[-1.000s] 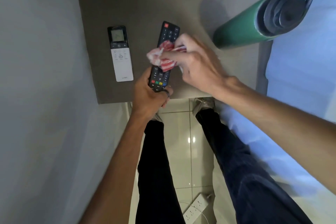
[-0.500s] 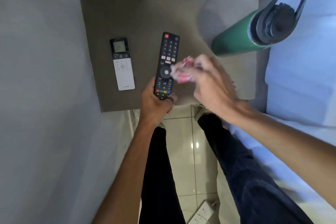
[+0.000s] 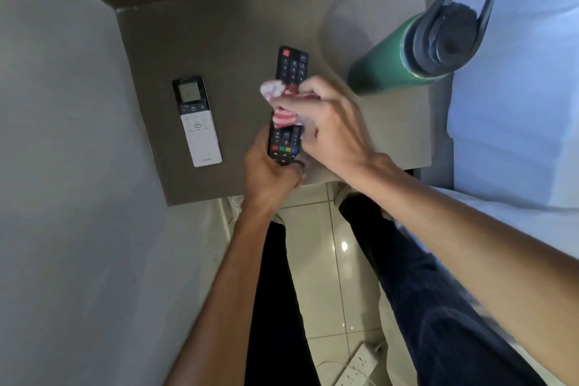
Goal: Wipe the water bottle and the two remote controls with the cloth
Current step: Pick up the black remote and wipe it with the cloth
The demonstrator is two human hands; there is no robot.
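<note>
Home bedroom: bed [image 3: 517,78] beside small table [image 3: 219,34], tiled floor [image 3: 326,260], power strip [image 3: 357,367].

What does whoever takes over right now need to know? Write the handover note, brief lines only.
Left hand: grips the near end of the black remote, holding it over the table.
Right hand: fingers press the cloth on the middle of the black remote.
White remote: flat on the table, left of the black one, untouched now.
Bottle: upright at the table's right edge, lid on.
Done: cannot tell whether the bottle or the white remote has been wiped.
Left: finish the black remote, then wipe whatever remains.
</note>
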